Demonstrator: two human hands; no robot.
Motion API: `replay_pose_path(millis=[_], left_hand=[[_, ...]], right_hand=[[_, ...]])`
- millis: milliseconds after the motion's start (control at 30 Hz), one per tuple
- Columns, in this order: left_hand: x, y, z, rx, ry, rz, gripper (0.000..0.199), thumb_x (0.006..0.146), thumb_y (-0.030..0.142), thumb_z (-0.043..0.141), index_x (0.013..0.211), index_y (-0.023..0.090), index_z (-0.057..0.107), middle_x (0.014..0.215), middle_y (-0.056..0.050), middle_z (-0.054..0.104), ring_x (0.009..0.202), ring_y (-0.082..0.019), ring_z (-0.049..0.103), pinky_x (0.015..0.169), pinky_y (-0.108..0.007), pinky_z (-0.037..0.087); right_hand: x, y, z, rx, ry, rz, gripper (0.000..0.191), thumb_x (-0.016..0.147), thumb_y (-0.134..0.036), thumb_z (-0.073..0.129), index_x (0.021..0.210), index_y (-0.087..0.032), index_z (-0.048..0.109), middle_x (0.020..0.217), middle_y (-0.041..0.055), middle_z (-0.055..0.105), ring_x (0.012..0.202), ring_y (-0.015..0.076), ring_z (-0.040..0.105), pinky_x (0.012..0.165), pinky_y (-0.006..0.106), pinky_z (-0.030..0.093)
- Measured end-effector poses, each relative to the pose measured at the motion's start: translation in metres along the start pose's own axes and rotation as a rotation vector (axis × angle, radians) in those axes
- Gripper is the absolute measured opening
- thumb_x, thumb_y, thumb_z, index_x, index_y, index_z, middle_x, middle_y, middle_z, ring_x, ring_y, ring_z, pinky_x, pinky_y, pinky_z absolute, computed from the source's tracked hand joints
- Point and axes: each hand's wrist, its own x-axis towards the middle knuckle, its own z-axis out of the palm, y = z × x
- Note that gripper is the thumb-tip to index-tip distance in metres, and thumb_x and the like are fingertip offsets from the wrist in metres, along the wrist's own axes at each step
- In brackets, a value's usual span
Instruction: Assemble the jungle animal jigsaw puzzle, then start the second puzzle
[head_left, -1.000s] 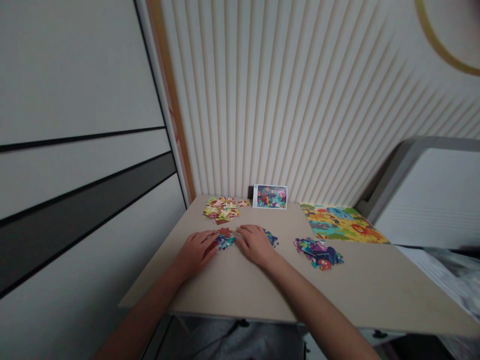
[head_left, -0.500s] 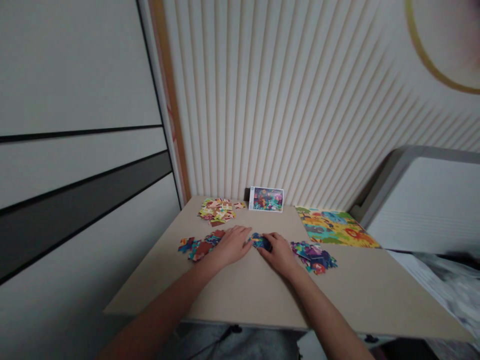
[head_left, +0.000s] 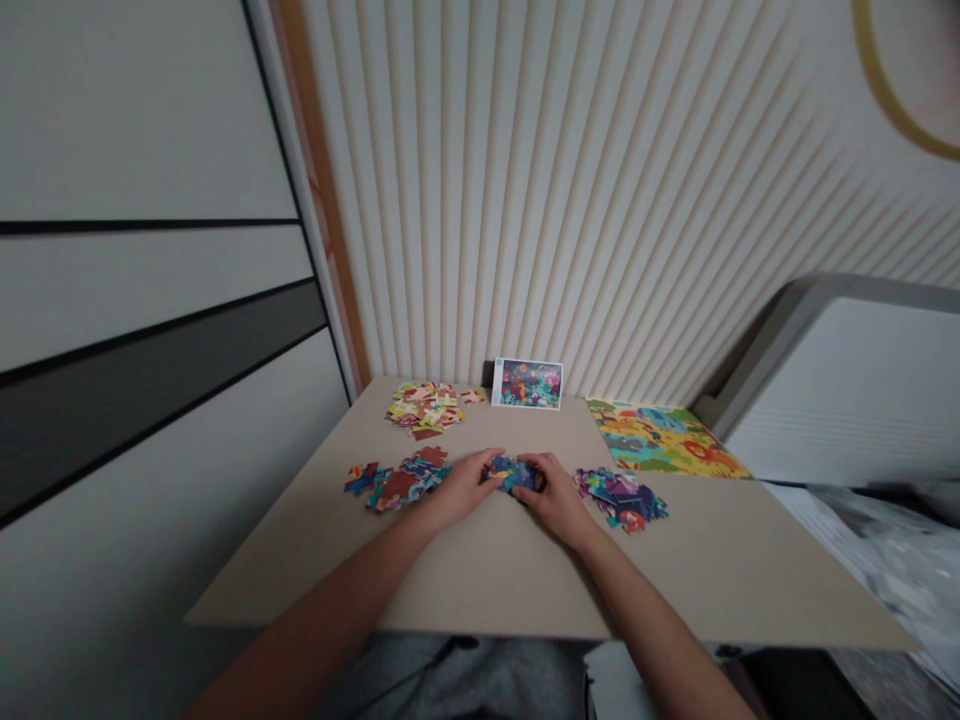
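Note:
A small cluster of blue puzzle pieces (head_left: 513, 474) sits between my two hands at the middle of the table. My left hand (head_left: 472, 482) grips its left end between thumb and fingers. On the right end, my right hand (head_left: 553, 490) has its thumb at the near edge and its fingers curled over the far edge. A pile of teal and brown puzzle pieces (head_left: 405, 480) lies just left of my left hand. Beside my right hand is a pile of purple and blue puzzle pieces (head_left: 622, 498). How the pieces in my hands join is too small to tell.
A picture card (head_left: 527, 384) leans upright at the back. Yellow and pink puzzle pieces (head_left: 426, 408) are heaped at the back left of the table (head_left: 495, 590). An assembled animal puzzle (head_left: 664, 438) lies at the back right, near a large grey-white panel (head_left: 847, 385).
My left hand has closed from lying flat with fingers stretched to gripping the left end of the blue puzzle pieces. My right hand stays on their right end. The view has shifted slightly.

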Motion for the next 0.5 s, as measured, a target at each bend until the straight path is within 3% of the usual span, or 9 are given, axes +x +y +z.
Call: replay_pose_path(millis=[233, 500], left_hand=[[0.002, 0.004, 0.001, -0.330, 0.052, -0.132, 0.049, 0.085, 0.052, 0.074, 0.119, 0.018, 0.061, 0.100, -0.008, 0.074, 0.089, -0.021, 0.075, 0.076, -0.033, 0.061], [0.006, 0.001, -0.004, -0.455, 0.134, -0.251, 0.051, 0.076, 0.057, 0.081, 0.099, 0.018, 0.059, 0.075, -0.001, 0.072, 0.060, -0.018, 0.073, 0.052, -0.023, 0.053]], right_hand=[[-0.002, -0.002, -0.005, 0.187, -0.018, 0.133, 0.025, 0.086, -0.038, 0.071, 0.103, -0.020, 0.069, 0.094, 0.0035, 0.072, 0.081, 0.0190, 0.066, 0.075, 0.032, 0.053], [0.004, 0.007, -0.012, 0.383, 0.078, 0.203, 0.035, 0.079, -0.051, 0.080, 0.086, -0.019, 0.067, 0.072, -0.0020, 0.064, 0.065, 0.0142, 0.059, 0.063, 0.026, 0.047]])
